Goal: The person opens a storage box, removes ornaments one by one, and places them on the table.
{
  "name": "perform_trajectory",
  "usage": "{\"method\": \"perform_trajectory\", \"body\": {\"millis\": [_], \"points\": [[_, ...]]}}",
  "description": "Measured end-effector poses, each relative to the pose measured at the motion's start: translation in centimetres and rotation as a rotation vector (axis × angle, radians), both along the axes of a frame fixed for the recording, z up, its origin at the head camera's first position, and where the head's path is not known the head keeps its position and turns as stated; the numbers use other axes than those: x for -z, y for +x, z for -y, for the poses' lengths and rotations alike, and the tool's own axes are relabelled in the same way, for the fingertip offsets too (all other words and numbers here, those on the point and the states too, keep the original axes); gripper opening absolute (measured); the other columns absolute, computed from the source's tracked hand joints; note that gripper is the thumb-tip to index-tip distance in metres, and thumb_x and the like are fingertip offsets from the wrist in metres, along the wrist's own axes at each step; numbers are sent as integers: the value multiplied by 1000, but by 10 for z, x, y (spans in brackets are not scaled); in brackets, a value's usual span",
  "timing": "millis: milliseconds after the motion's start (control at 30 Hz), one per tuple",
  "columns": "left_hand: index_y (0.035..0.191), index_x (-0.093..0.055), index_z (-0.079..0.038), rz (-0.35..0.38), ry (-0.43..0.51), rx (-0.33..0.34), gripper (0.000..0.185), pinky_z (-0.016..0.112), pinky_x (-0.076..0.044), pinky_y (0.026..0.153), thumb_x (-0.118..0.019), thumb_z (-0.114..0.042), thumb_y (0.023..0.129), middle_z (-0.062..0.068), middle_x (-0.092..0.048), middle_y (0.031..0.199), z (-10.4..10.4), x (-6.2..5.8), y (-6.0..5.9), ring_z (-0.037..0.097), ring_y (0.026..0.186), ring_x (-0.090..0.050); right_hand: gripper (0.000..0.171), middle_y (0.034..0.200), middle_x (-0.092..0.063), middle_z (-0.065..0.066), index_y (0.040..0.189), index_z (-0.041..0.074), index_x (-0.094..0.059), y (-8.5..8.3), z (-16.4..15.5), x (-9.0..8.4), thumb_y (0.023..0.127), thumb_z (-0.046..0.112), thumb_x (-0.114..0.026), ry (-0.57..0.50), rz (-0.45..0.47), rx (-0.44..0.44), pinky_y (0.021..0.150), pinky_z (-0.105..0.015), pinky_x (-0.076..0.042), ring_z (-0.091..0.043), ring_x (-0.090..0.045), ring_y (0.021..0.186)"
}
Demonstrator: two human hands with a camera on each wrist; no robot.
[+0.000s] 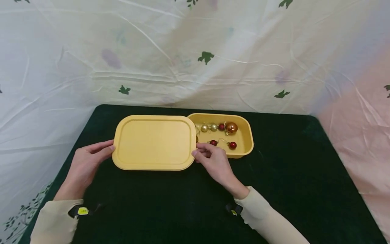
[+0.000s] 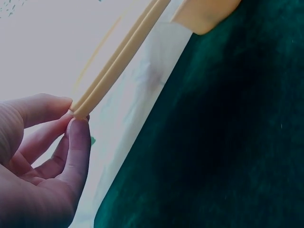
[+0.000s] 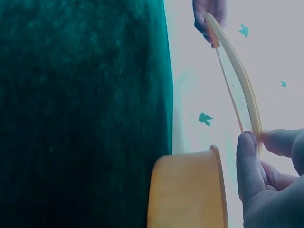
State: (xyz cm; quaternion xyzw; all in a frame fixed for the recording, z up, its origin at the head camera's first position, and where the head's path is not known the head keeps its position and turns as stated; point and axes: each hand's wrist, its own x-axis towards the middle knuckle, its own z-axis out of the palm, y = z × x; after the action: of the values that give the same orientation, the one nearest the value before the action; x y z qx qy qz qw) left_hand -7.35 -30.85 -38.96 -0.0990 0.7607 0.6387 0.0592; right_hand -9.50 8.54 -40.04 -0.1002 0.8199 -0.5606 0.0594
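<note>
A yellow rectangular lid (image 1: pixel 153 141) is held between both hands, its right edge overlapping the left end of an open yellow box (image 1: pixel 245 135). My left hand (image 1: pixel 110 148) pinches the lid's left rim (image 2: pixel 78 110) between thumb and fingers. My right hand (image 1: pixel 198 151) pinches the right rim (image 3: pixel 256 135), just above the box wall (image 3: pixel 185 190). In the box lie small gold balls (image 1: pixel 204 128), red balls (image 1: pixel 233 145) and a larger copper ball (image 1: pixel 231 127). The lid hides the left part of the box.
A dark green cloth (image 1: pixel 289 176) covers the table, with its edges close on the left and right. A pale sheet printed with green leaves (image 1: pixel 206 57) hangs behind the table and drapes down both sides.
</note>
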Motion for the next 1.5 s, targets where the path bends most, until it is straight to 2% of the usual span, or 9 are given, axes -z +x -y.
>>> {"method": "perform_trajectory", "body": {"millis": [267,600,833,933,1033,1100,1167,1267,1500], "points": [[146,-60,-6,34,-183,11,60,13,-53,85,-68,-43,99,-24,-72,109,18,5,5,1,101,-66,32,100,-73,0,127,6,-70,2,17,5,99,22,-71,29,-16,-37,72,-28,-60,-9,-72,82],[134,-72,-13,41,-103,-67,42,11,-54,80,-72,-36,98,-23,-73,100,34,8,8,0,92,-67,35,100,-73,1,129,6,-70,2,38,15,100,23,-71,46,4,-86,70,-27,-58,-7,-71,82],[144,-61,-5,119,-279,-76,62,12,-52,78,-67,-47,99,-29,-66,96,43,15,8,3,95,-61,34,99,-74,2,129,6,-70,2,52,17,99,23,-71,70,-8,-113,66,-26,-57,-5,-70,81],[147,-56,0,147,-338,-69,67,27,-54,90,-64,-49,101,-29,-64,96,46,16,8,9,99,-58,34,99,-74,2,129,5,-71,3,57,19,99,22,-71,93,-9,-126,66,-25,-57,-5,-69,81],[148,-54,1,161,-375,-58,70,51,-50,101,-61,-50,101,-22,-67,101,47,17,7,15,105,-55,35,99,-74,1,129,5,-71,3,59,22,99,22,-71,117,-3,-132,66,-24,-57,-4,-68,79],[148,-53,2,162,-387,-48,70,61,-46,104,-60,-50,102,-8,-71,112,46,19,5,20,108,-55,35,99,-74,0,129,4,-71,2,59,25,99,22,-72,130,1,-131,65,-24,-56,-4,-67,78],[149,-52,2,161,-398,-35,70,64,-44,105,-59,-50,103,10,-69,127,45,21,3,24,111,-56,36,98,-74,0,129,4,-71,1,58,28,99,22,-72,149,4,-133,64,-24,-56,-4,-66,77],[149,-51,4,154,-410,-13,70,66,-43,106,-58,-49,104,29,-56,144,42,25,-1,33,118,-55,34,95,-74,1,127,4,-72,-2,58,31,99,22,-71,177,-2,-141,61,-24,-54,-5,-65,72],[148,-50,8,146,-422,35,68,70,-39,106,-56,-45,105,36,-48,147,43,30,-6,47,128,-47,29,82,-71,6,122,5,-75,-8,60,35,99,22,-71,247,3,-183,55,-23,-48,-7,-61,62]]}}
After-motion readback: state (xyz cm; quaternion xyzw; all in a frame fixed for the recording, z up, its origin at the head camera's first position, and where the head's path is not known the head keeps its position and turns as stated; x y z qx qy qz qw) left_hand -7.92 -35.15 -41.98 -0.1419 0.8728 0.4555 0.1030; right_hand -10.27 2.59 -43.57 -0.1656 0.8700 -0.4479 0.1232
